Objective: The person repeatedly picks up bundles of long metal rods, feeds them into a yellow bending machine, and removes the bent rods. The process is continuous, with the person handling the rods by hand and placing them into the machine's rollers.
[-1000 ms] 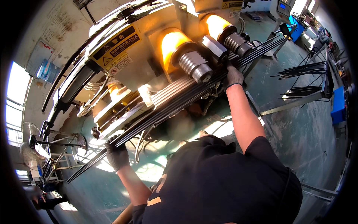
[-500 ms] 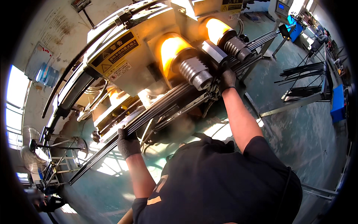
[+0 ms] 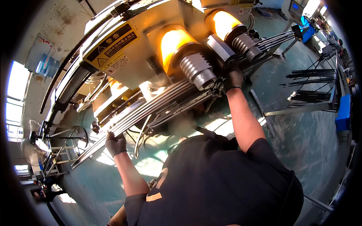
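Note:
A bundle of long, thin metal rods point(image 3: 151, 107) runs slantwise along the front of a pale machine point(image 3: 151, 24). My left hand point(image 3: 116, 145), in a dark knit glove, is closed round the rods toward their lower left end. Farther up and to the right, my gloved right hand point(image 3: 233, 80) reaches in below a grey metal block point(image 3: 220, 48). Its fingers look curled, but shadow hides what is in them. On either side of that block stick out two ridged metal spindles, the nearer one point(image 3: 198, 69) and the farther one point(image 3: 247, 45), with brightly lit orange-yellow cylinders behind them.
A floor rack of dark rods point(image 3: 311, 84) stands at right, beside a blue box point(image 3: 343, 113). A fan point(image 3: 34, 145) is at far left, near a blue water bottle point(image 3: 48, 66). At top right is a control box point(image 3: 296, 7) with a small screen.
My left hand has moved left and slightly up along the rods, and the rods' left part has swung up and fanned out. My right hand stays by the grey block.

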Demonstrator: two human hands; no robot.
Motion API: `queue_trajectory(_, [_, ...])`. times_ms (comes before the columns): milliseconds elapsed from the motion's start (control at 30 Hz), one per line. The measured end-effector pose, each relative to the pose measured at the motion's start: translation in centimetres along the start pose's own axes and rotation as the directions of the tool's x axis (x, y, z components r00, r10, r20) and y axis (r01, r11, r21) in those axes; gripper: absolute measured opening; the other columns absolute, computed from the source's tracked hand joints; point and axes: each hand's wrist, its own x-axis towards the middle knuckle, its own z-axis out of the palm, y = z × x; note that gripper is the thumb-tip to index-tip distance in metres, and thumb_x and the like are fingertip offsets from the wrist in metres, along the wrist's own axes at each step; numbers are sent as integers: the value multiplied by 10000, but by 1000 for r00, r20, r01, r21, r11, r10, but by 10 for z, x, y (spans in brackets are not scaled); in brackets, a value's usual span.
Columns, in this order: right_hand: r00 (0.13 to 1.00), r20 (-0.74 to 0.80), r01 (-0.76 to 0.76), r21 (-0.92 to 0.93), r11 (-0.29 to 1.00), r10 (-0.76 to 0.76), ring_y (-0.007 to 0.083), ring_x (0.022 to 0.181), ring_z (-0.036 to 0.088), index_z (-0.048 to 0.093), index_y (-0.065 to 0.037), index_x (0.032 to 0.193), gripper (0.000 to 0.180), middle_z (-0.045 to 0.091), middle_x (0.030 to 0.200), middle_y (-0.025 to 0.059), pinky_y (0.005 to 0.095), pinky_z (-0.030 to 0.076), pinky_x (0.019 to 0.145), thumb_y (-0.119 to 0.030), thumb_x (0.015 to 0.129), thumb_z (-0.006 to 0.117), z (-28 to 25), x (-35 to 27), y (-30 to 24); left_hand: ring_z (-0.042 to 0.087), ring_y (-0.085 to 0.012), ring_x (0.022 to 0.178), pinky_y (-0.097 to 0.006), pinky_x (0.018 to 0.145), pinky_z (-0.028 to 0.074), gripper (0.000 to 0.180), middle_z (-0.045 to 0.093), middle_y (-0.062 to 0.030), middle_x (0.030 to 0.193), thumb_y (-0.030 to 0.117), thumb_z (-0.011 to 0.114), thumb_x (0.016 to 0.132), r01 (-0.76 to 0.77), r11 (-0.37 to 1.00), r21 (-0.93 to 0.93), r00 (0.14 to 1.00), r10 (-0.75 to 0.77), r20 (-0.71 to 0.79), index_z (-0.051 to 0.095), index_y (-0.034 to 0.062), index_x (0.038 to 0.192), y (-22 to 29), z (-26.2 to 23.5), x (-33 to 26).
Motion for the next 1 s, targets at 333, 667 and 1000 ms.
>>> queue_trajectory(333, [960, 174, -279, 653, 704, 219, 130, 912, 616, 720, -51, 1070, 294, 692, 1071, 19, 307, 465, 829, -310, 978, 616, -20, -38, -41, 580, -354, 1204, -530, 1115, 420, 293, 663, -181, 1195, 185, 634, 983, 185, 982, -35, 912, -158, 377, 608, -23, 1187, -92, 30, -34])
queue_trajectory(667, [893, 300, -447, 679, 583, 336, 207, 1172, 607, 547, -4, 1397, 507, 621, 1333, 87, 327, 467, 1008, -353, 1031, 537, -57, -58, 45, 622, -334, 1084, -523, 1065, 497, 244, 628, -155, 1108, 161, 563, 1027, -43, 994, -97, 976, 62, 210, 544, -27, 1181, -50, 26, -19])
queue_trajectory(1000, [876, 294, -466, 310, 828, 383, 223, 1315, 505, 425, -12, 1498, 525, 481, 1507, 121, 336, 383, 1104, -292, 1057, 481, -40, -73, 52, 619, -329, 1103, -468, 1057, 502, 210, 629, -153, 1125, 163, 601, 1013, -13, 981, -195, 975, 56, 217, 537, 16, 1148, -102, 40, -40])
